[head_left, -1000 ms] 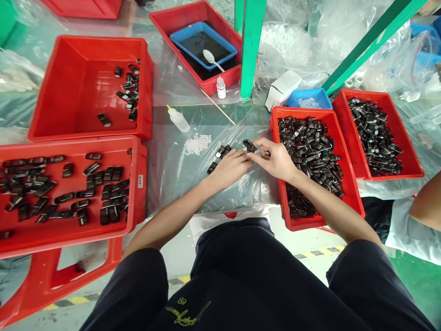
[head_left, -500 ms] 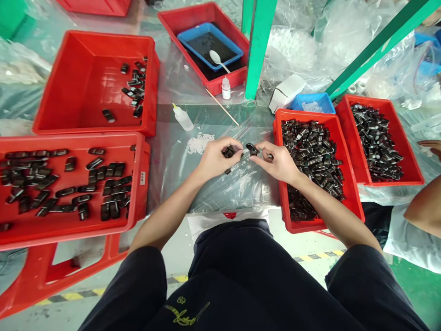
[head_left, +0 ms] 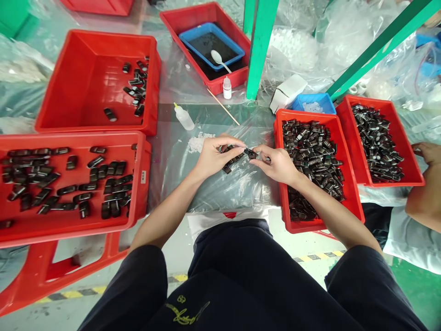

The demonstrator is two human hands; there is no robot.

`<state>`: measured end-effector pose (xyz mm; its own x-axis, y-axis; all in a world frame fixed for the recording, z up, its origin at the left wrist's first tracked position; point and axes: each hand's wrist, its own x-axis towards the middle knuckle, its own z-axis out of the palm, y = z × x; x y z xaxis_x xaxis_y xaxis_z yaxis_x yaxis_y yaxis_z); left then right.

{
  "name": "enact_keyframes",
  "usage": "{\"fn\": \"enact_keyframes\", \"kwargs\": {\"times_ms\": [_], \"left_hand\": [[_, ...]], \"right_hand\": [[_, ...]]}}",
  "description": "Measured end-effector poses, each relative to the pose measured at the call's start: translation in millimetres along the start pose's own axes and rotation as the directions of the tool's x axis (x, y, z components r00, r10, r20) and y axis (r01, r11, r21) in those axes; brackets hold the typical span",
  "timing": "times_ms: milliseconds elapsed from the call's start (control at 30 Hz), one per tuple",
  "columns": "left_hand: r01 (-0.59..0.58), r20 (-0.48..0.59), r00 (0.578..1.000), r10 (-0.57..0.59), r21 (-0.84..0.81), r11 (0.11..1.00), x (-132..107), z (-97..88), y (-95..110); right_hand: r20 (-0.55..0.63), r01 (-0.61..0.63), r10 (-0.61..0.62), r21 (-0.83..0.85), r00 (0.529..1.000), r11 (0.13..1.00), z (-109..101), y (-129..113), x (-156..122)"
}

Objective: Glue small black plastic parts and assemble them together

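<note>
A small glossy black part [head_left: 252, 155] is pinched between the thumb and forefinger of my right hand [head_left: 278, 164]. My left hand [head_left: 215, 155] has its thumb and forefinger pressed together against the part's left end; whatever is between those fingertips is too small to make out. Several more black parts [head_left: 227, 169] lie under my left palm, partly hidden by its fingers. A pile of small white pieces [head_left: 199, 142] is on the plastic-covered table just left of that hand. Behind the pile lies a squeeze bottle [head_left: 184, 118] with a yellow tip.
Red bins of black parts stand at right [head_left: 358, 216] and left [head_left: 141, 202]. A red tray [head_left: 165, 20] at the back holds a blue tray [head_left: 182, 34] and white spoon [head_left: 217, 57]. A green post [head_left: 257, 59] rises behind. A co-worker's hand [head_left: 427, 151] is far right.
My left fingertips have moved right and now meet the black part in my right hand. More of the black parts under my left hand show. The co-worker's hand has moved to the far-right bin's edge.
</note>
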<state>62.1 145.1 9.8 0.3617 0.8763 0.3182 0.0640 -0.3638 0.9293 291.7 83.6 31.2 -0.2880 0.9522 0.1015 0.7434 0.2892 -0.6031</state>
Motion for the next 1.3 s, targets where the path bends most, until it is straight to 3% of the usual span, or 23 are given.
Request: {"fn": "enact_keyframes", "kwargs": {"times_ms": [167, 333, 467, 633, 800, 867, 933, 1033, 1100, 1167, 1300], "left_hand": [[0.016, 0.027, 1.000, -0.015, -0.025, 1.000, 1.3, -0.6, 0.2], [0.135, 0.101, 0.987, -0.126, -0.087, 0.987, 2.1, -0.9, 0.4], [0.274, 0.178, 0.954, -0.240, -0.198, 0.941, 1.8, -2.6, 5.4], [0.457, 0.262, 0.875, -0.407, -0.170, 0.873, 1.8, -7.1, 10.5], [0.462, 0.279, 0.868, -0.410, -0.153, 0.874, 3.0, -6.5, 7.7], [0.403, 0.256, 0.896, -0.362, -0.133, 0.905, 3.7, -7.2, 7.4], [0.275, 0.198, 0.946, -0.258, -0.061, 0.960, 3.9, -9.8, 8.1], [0.057, 0.213, 0.972, -0.093, 0.169, 0.984, 1.4, -14.6, 9.0], [-0.093, 0.362, 0.931, -0.050, 0.367, 0.926, -2.1, -15.2, 8.9], [-0.261, 0.510, 0.858, -0.057, 0.530, 0.807, -6.5, -11.9, 8.7], [-0.451, 0.619, 0.778, -0.107, 0.669, 0.591, -12.8, 2.1, 8.4]], "right_hand": [[0.000, 0.005, -0.005, 0.020, 1.000, 1.000, -0.2, 0.3, 0.1], [0.007, 0.012, -0.012, 0.001, 1.000, 1.000, 0.6, 1.9, -0.1], [0.021, 0.036, -0.034, -0.077, 0.999, 0.996, 1.2, 1.9, -1.2], [0.074, 0.058, -0.039, -0.262, 0.996, 0.963, 0.9, -2.0, -2.8], [0.116, 0.076, -0.042, -0.313, 0.992, 0.947, 1.5, -2.9, -3.0], [0.085, 0.066, -0.045, -0.262, 0.995, 0.963, 1.6, -1.7, -2.3], [0.024, 0.038, -0.035, -0.167, 0.999, 0.985, 1.7, 0.0, -1.0], [-0.068, -0.004, 0.004, -0.006, 0.998, 1.000, 1.7, 2.6, 1.3], [-0.096, -0.014, 0.019, 0.059, 0.995, 0.998, 1.5, 3.3, 2.3], [-0.103, -0.015, 0.024, 0.085, 0.994, 0.996, 0.9, 2.7, 2.4], [-0.124, -0.010, 0.021, 0.087, 0.992, 0.996, -1.7, 1.1, 1.1]]}}
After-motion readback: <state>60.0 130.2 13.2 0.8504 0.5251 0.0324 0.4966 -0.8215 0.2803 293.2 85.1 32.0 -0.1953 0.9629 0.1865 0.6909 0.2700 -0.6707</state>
